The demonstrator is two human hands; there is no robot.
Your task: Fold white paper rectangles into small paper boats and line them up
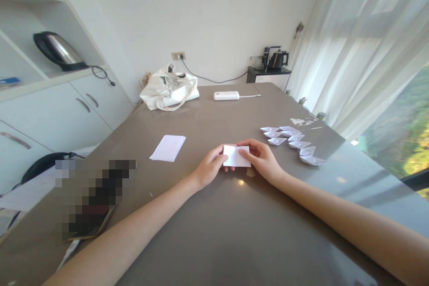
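Note:
A small folded white paper (pixel 236 156) is held just above the grey table (pixel 214 223) between both hands. My left hand (pixel 209 170) pinches its left edge with curled fingers. My right hand (pixel 263 159) grips the right edge, thumb on top. A stack of white sheets (pixel 168 147) lies to the left of the hands. Several folded white paper boats (pixel 295 142) sit in a row to the right.
A white handbag (pixel 169 91) and a white power bank (pixel 226 95) with its cable lie at the table's far end. A blurred dark object (pixel 90 201) rests near the left edge. White cabinets with a kettle (pixel 56 51) stand left; curtains hang right.

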